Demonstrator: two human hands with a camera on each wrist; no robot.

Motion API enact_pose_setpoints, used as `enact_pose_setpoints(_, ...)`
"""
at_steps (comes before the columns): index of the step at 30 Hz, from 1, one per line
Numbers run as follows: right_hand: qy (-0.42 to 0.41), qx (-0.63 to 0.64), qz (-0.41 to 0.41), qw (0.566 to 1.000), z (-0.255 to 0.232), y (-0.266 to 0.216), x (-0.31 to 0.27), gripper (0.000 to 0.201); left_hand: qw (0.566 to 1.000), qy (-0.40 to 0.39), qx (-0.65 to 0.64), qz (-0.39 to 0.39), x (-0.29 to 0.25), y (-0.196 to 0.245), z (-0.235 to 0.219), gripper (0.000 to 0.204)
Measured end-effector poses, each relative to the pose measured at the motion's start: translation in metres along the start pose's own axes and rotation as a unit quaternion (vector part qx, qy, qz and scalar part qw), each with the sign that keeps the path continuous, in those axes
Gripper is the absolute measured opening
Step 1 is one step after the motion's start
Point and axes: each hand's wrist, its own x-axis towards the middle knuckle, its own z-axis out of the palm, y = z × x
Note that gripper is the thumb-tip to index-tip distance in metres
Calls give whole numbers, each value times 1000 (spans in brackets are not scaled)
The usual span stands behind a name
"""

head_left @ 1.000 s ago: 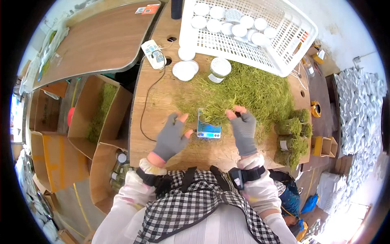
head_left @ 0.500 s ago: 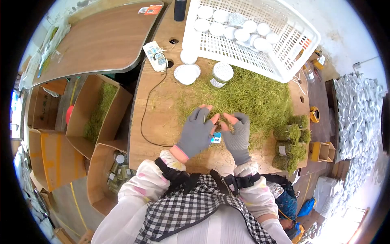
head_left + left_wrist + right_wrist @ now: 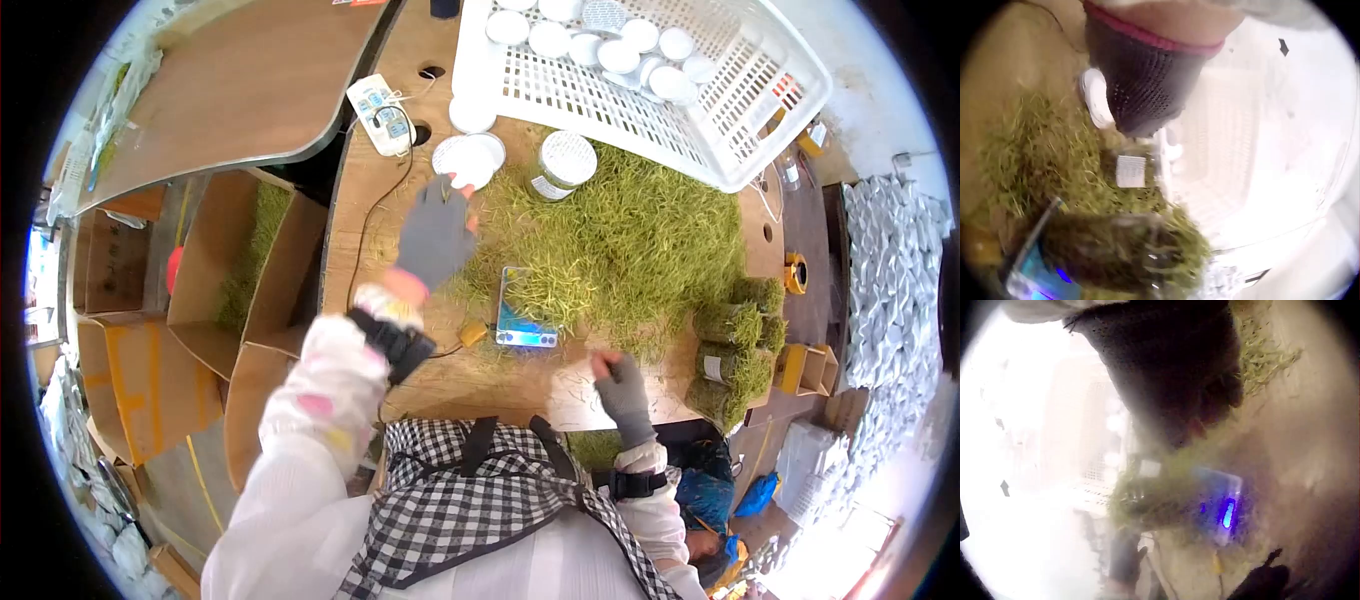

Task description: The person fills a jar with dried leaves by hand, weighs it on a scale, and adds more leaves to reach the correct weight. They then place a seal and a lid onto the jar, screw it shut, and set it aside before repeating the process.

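My left hand (image 3: 437,232), in a grey fingerless glove, reaches over the table with its fingertips at the stacked white lids (image 3: 463,160). In the left wrist view its fingertips are hidden behind the glove. A clear jar (image 3: 1104,250) stuffed with dried green grass stands on the small digital scale (image 3: 525,335), strands spilling over its mouth. My right hand (image 3: 625,390) is near the table's front edge, fingers loosely curled with nothing visible in them. It looks dark and blurred in the right wrist view. A lidded, labelled jar (image 3: 567,165) stands beyond the scale.
A big heap of dried grass (image 3: 650,230) covers the table's middle and right. Several filled jars (image 3: 715,370) stand at the right edge. The white basket (image 3: 600,115) of lids is at the back. A power strip (image 3: 382,115) and its cable lie left; cardboard boxes (image 3: 150,390) stand beyond.
Both hands were together at the jar over the scale half a second ago. My left hand has moved forward and left to the lids; my right has drawn back toward the front edge.
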Motion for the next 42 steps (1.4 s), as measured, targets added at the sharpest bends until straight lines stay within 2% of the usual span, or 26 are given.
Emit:
enact_pose_setpoints(2,-52,-101,-2,994,2,17,-12,26,998,-39,42,-10,18,-18,11,44)
enact_pose_setpoints(4,-79,-131,15,988,3,29,-23,27,977,-127,170,8,33,-28,17,42)
enact_pose_setpoints(5,-73,-123,31,989,4,34,-28,27,977,-131,167,8,37,-32,21,42)
enact_pose_setpoints(7,-64,-113,52,990,6,38,-32,27,968,-119,215,58,44,-41,31,34)
enact_pose_setpoints(8,-58,-105,46,992,5,40,-34,27,964,-123,224,75,49,-46,36,28)
enact_pose_setpoints(12,-47,-99,27,994,5,33,-30,27,954,-151,232,117,45,-35,21,27)
enact_pose_setpoints(14,-26,-91,2,995,6,29,-22,26,972,-131,163,107,24,-20,6,28)
enact_pose_setpoints(15,-6,-85,-22,996,7,27,-18,26,971,-130,166,108,9,-15,-2,28)
enact_pose_setpoints(17,-17,-80,-34,996,9,27,-8,28,969,-129,164,132,-29,-10,-17,29)
enact_pose_setpoints(19,-12,-66,-56,996,14,20,1,36,971,-142,149,124,-65,-4,-33,29)
enact_pose_setpoints(20,-30,-61,-53,996,15,14,6,47,972,-156,132,115,-79,0,-39,30)
enact_pose_setpoints(21,-31,-60,-56,996,17,3,8,47,972,-154,135,115,-91,3,-43,30)
enact_pose_setpoints(23,-35,-60,-67,995,21,-16,12,59,990,-119,49,58,-110,8,-47,34)
enact_pose_setpoints(24,-34,-61,-71,995,23,-12,15,59,993,-99,47,39,-117,14,-47,48)
enact_pose_setpoints(25,-31,-47,-86,995,27,-6,20,65,994,-95,47,40,-121,21,-47,48)
enact_pose_setpoints(27,-28,-35,-107,993,27,-3,26,70,998,-46,-39,9,-127,36,-44,68)
enact_pose_setpoints(28,-29,9,-93,995,27,-8,27,73,998,-41,-39,10,-129,45,-39,68)
enact_pose_setpoints(29,-30,52,-79,995,27,-14,28,76,996,-32,-82,-2,-130,54,-33,78)
enact_pose_setpoints(30,-29,50,-84,995,27,-22,29,76,992,-23,-125,-13,-129,63,-27,88)
enact_pose_setpoints(31,-27,75,-81,993,27,-32,30,76,992,-18,-124,-12,-125,74,-24,88)
enact_pose_setpoints(33,-26,100,-83,991,30,-51,31,77,983,-59,-165,-54,-116,94,-18,95)
enact_pose_setpoints(36,15,96,-107,990,35,-69,34,75,978,-16,-203,-35,-98,114,-6,91)
enact_pose_setpoints(37,36,44,-149,987,35,-72,37,72,976,11,-218,-20,-95,118,-4,87)
enact_pose_setpoints(38,58,-9,-190,980,36,-74,39,69,976,12,-217,-17,-92,120,-3,87)
enact_pose_setpoints(41,59,-57,-231,969,30,-99,30,60,985,7,-175,0,-85,129,-7,76)
enact_pose_setpoints(42,61,-56,-232,969,30,-99,30,60,987,29,-159,23,-83,131,-9,70)
